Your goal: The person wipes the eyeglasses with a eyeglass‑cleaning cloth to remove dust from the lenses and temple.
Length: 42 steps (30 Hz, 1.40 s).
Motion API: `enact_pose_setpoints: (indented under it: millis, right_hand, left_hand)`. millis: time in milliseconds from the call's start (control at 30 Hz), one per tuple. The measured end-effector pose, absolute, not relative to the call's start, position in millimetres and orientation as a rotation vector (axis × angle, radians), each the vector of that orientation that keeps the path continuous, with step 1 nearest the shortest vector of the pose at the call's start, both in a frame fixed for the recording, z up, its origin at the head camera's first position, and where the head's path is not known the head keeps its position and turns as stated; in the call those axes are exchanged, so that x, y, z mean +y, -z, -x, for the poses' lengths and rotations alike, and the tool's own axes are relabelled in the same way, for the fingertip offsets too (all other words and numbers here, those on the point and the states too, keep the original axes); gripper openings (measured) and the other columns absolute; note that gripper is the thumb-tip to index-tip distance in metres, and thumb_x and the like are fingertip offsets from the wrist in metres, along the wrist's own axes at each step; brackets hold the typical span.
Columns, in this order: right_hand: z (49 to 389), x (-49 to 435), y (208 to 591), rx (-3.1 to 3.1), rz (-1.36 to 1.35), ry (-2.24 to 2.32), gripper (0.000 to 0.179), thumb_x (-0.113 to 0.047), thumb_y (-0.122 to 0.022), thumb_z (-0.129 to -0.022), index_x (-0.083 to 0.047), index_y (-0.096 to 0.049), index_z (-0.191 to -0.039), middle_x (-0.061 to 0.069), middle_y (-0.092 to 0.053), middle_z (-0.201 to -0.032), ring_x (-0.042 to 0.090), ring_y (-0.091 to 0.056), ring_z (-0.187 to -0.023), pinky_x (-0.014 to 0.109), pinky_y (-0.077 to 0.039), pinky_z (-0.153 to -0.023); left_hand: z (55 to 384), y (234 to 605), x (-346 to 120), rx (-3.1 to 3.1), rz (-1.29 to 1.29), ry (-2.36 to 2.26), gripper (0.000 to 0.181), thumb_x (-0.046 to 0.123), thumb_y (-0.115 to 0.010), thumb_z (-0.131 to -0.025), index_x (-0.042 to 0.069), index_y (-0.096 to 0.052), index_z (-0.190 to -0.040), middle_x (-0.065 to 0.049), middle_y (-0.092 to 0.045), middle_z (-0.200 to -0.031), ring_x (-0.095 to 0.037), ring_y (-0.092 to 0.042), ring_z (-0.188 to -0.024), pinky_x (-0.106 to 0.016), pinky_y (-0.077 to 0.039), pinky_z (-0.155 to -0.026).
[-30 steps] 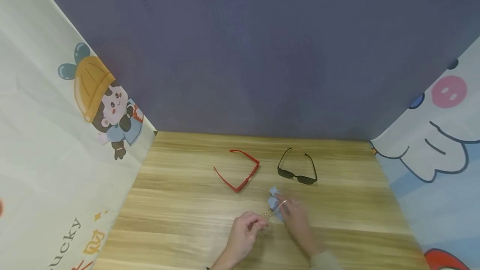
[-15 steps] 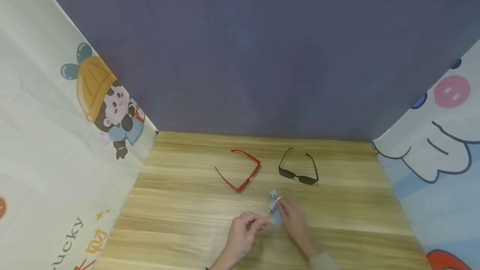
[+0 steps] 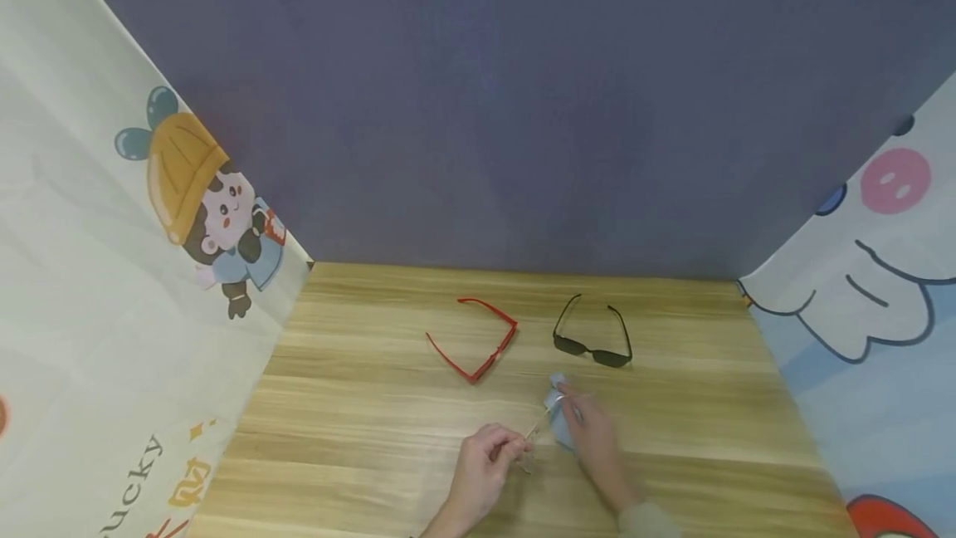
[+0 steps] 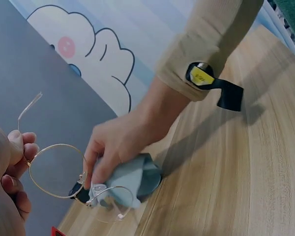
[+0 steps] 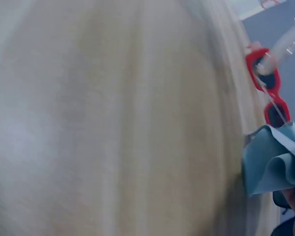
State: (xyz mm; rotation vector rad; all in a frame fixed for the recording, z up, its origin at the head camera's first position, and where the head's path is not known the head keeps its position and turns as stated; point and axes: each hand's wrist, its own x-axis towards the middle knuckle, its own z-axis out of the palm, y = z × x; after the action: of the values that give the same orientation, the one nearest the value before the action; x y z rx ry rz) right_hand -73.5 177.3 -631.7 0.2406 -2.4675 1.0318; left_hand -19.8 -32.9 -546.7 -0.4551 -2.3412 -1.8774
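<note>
In the head view my left hand (image 3: 481, 467) pinches a pair of thin gold wire-rimmed glasses between thumb and fingers. The left wrist view shows their round rims more clearly: the glasses (image 4: 59, 144) have clear lenses, and one temple arm sticks up beyond my thumb. My right hand (image 3: 597, 442) grips a light blue cloth (image 3: 562, 430) at the far rim. There, the cloth (image 4: 125, 179) lies bunched around the fingers and overlaps the bridge and far lens. In the right wrist view the folded cloth (image 5: 273, 162) hides most of the fingers.
Behind the hands, red-framed glasses (image 3: 493, 359) lie unfolded on the wood-grain table (image 3: 358, 438). To their right are black sunglasses (image 3: 593, 353), arms spread toward the back. A dark blue panel (image 3: 478, 106) rises at the table's far edge, with cartoon-printed sheets at both sides.
My right hand and the cloth have shifted a little along the glasses, now slightly further right. My left hand stays nearly in place, and the red glasses and sunglasses have not moved.
</note>
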Motion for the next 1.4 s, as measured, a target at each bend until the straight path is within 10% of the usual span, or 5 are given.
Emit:
enact_pose_setpoints:
  millis: [700,933,1200,1400]
  right_hand:
    - [78,176,638,-2.429,-0.324,-1.000,0.022,0.000,-0.078,-0.087,-0.010,-0.077,-0.106,0.007,-0.078,-0.104,0.027,-0.075,-0.095,0.042,-0.061,-0.081]
    - [78,191,625,-2.514,0.010,-1.202,0.024,-0.007,-0.068,-0.099,-0.011,-0.073,-0.122,0.018,-0.073,-0.121,0.006,-0.049,-0.060,0.025,-0.047,-0.054]
    - [73,183,625,-2.482,-0.105,-1.129,0.019,-0.004,-0.075,-0.092,-0.009,-0.077,-0.111,0.013,-0.078,-0.106,0.028,-0.074,-0.082,0.035,-0.062,-0.066]
    - [62,171,632,-2.641,-0.262,-1.242,0.014,-0.013,-0.074,-0.095,-0.017,-0.078,-0.108,-0.003,-0.077,-0.101,0.016,-0.072,-0.093,0.038,-0.060,-0.081]
  left_hand:
    - [24,546,-32,-2.257,0.446,1.819,0.012,0.002,-0.073,-0.091,0.010,-0.077,-0.083,-0.005,-0.071,-0.074,-0.006,-0.060,-0.069,-0.019,-0.051,-0.060]
    - [24,547,-34,-2.272,0.419,1.854,0.009,0.003,-0.072,-0.091,0.008,-0.076,-0.084,-0.006,-0.072,-0.076,-0.007,-0.062,-0.070,-0.020,-0.054,-0.061]
    - [23,548,-32,-2.263,0.456,1.847,0.008,0.007,-0.072,-0.092,0.008,-0.076,-0.085,-0.003,-0.072,-0.076,-0.008,-0.064,-0.070,-0.021,-0.055,-0.061]
    - [24,549,-33,-2.299,0.434,1.853,0.009,0.008,-0.073,-0.092,0.007,-0.076,-0.084,-0.006,-0.071,-0.074,-0.003,-0.061,-0.071,-0.020,-0.054,-0.061]
